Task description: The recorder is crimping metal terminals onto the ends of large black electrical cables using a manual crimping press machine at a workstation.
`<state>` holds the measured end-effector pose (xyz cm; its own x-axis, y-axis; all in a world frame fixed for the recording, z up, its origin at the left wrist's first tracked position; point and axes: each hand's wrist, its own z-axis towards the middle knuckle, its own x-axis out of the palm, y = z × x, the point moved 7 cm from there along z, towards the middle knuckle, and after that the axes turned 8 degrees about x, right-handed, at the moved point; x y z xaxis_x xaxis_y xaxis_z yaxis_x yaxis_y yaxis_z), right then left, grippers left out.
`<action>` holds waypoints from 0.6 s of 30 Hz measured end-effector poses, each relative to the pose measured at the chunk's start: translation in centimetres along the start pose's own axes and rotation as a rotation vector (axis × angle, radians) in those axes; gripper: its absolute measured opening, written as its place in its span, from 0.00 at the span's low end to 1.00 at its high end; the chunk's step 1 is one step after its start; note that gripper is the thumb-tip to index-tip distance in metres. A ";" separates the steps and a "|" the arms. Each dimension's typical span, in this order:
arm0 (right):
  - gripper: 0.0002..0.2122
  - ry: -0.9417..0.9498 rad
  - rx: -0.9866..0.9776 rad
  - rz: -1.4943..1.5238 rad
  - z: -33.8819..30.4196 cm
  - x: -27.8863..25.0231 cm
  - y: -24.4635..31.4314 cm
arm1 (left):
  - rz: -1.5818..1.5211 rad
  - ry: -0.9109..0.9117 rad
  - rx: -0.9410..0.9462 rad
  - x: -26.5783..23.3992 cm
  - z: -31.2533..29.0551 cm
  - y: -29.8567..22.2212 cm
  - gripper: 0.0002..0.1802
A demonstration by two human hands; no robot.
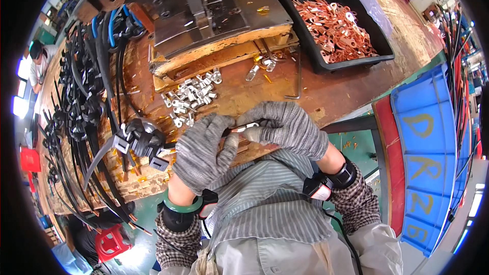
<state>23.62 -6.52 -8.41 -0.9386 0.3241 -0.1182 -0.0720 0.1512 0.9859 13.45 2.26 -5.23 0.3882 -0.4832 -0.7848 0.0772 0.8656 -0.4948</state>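
Observation:
Both hands wear grey knitted gloves and meet at the table's front edge. My right hand (288,128) is closed, pinching a small silver cable lug (245,127) between thumb and fingers. My left hand (206,150) is closed beside it around a black cable; a dark bit shows at its fingertips, and the rest is mostly covered by the glove. Just beyond the left hand lies a loose pile of silver cable lugs (191,94). A bundle of black cables with a pale tie (145,140) rests to the left of that hand.
A heavy metal press (219,25) stands at the back. Right of it, a black tray (326,66) holds copper lugs (336,30). A hex key (299,76) lies nearby. Many black cables (84,107) cover the left side. A blue plastic bin (428,158) stands at the right.

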 end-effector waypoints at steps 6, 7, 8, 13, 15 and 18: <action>0.10 -0.041 0.027 0.134 0.0 -0.4 -0.6 | 0.207 -0.115 0.120 -3.0 0.3 -2.3 0.13; 0.10 -0.081 -0.069 0.095 0.1 -0.7 -0.4 | 0.294 -0.287 0.057 -5.1 -1.5 -2.0 0.14; 0.11 -0.148 -0.148 0.023 -0.5 -0.9 0.2 | 0.102 -0.437 -0.088 -7.1 -2.6 -1.7 0.15; 0.09 -0.158 -0.213 0.134 0.9 -0.4 -1.1 | 0.337 -0.694 -0.639 -11.7 -10.9 6.8 0.14; 0.09 -0.198 -0.231 0.123 0.3 -1.3 -1.5 | 0.249 -0.622 -0.716 -10.4 -11.1 9.2 0.14; 0.08 -0.178 -0.308 0.120 0.4 -0.8 -0.8 | 0.188 -0.578 -0.737 -10.5 -11.2 9.6 0.14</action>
<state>24.52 -6.56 -9.14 -0.8752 0.4837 0.0085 -0.0881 -0.1766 0.9803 -0.17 14.21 -5.90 0.7444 -0.0339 -0.6669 -0.5538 0.5265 -0.6450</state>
